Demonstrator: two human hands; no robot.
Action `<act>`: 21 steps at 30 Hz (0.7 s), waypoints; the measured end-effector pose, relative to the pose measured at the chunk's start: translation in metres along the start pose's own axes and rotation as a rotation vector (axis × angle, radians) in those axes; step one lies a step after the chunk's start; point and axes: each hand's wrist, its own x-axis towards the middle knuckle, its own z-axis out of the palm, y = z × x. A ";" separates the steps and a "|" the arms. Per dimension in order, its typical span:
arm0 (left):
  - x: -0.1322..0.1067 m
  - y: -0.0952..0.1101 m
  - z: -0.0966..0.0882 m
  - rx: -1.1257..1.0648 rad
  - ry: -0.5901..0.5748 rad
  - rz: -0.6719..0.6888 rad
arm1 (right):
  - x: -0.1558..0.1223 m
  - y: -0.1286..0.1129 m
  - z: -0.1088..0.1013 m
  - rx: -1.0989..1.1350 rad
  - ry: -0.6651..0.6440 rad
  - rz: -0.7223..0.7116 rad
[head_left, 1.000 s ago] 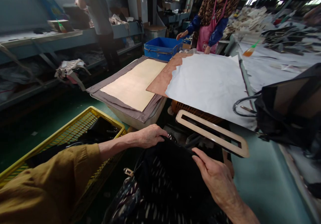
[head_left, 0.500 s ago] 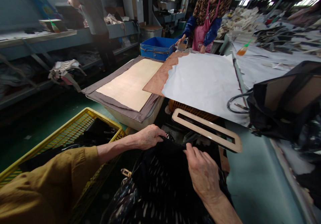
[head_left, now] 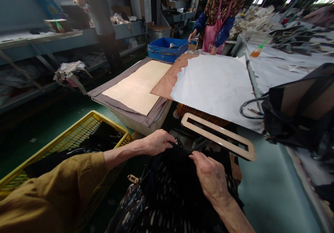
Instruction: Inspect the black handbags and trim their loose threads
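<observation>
My left hand (head_left: 158, 142) pinches the upper edge of a black fabric piece (head_left: 177, 167) held low in front of me. At the same edge, a short way to the right, the thumb and fingers of my right hand (head_left: 210, 172) are closed on the fabric. It hangs over dark cloth with white flecks (head_left: 135, 205), and the border between them is hard to see. Left of the fabric is a small gold-coloured metal fitting (head_left: 133, 179). Beyond my hands lies a pale, long frame with a slot (head_left: 219, 136). Both palms and the fabric's far side are hidden.
A yellow plastic crate (head_left: 92, 114) with black items stands left. Ahead are a tub topped with a cream sheet (head_left: 138, 87), a board under white sheeting (head_left: 214, 83), and a blue bin (head_left: 167, 54). A black bag (head_left: 300, 104) sits right. A co-worker (head_left: 215, 27) stands beyond.
My right hand has shifted slightly left and down, closer to my left hand, still on the fabric edge. The view has turned a little left. The co-worker's hands have moved slightly.
</observation>
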 end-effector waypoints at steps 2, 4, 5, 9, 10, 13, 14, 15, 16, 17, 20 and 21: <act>0.000 0.000 0.001 0.011 0.005 -0.010 | 0.000 0.001 0.001 0.005 -0.005 0.009; 0.001 0.001 0.002 0.025 0.009 -0.032 | 0.002 0.000 0.000 0.000 -0.008 0.016; 0.001 0.002 0.002 0.030 0.009 -0.042 | 0.003 -0.002 -0.001 -0.005 -0.010 0.019; 0.002 0.009 0.003 0.046 0.012 -0.039 | 0.013 -0.014 -0.004 -0.020 -0.034 0.012; 0.002 0.010 0.003 0.051 0.015 -0.036 | 0.016 -0.018 -0.005 -0.017 -0.044 0.006; 0.003 0.012 0.004 0.077 0.018 -0.036 | 0.026 -0.029 -0.005 0.001 -0.077 -0.022; 0.004 0.012 0.005 0.083 0.017 -0.035 | 0.030 -0.031 -0.005 0.007 -0.090 -0.027; 0.004 0.011 0.004 0.081 0.016 -0.032 | 0.033 -0.032 -0.004 0.012 -0.103 -0.028; 0.004 0.009 0.004 0.067 0.016 -0.028 | 0.036 -0.033 -0.004 0.018 -0.116 -0.026; 0.004 0.008 0.003 0.042 0.017 -0.028 | 0.039 -0.033 -0.005 0.025 -0.128 -0.021; -0.001 0.003 0.000 -0.052 0.006 -0.082 | 0.044 -0.033 -0.006 0.046 -0.157 -0.009; -0.004 0.003 -0.001 -0.072 0.004 -0.115 | 0.045 -0.032 -0.007 0.050 -0.164 -0.006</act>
